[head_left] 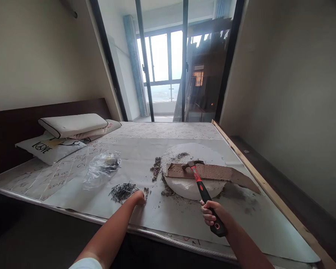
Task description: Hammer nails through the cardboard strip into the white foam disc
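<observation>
Open sheet from 5 to 7 o'clock, near bed edge. Nail pile [123, 191] and plastic bag [102, 168] block 10 o'clock; white disc [194, 149], strap [212, 172], rubble [156, 168] block 12; pillows [72, 125] far at 10.

Red, black, brown and pale grey on the bed

The red-and-black-handled hammer [203, 188] is lying over a brown perforated strip [212, 172] on a white foam disc [190, 168]; far left, a white pillow with black lettering [49, 147] is showing; dark grey nails [122, 191] are lying near left.

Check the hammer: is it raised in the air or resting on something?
Resting. The right hand grips the hammer by the handle end, and its head sits on the perforated brown strip lying across the white round block.
</observation>
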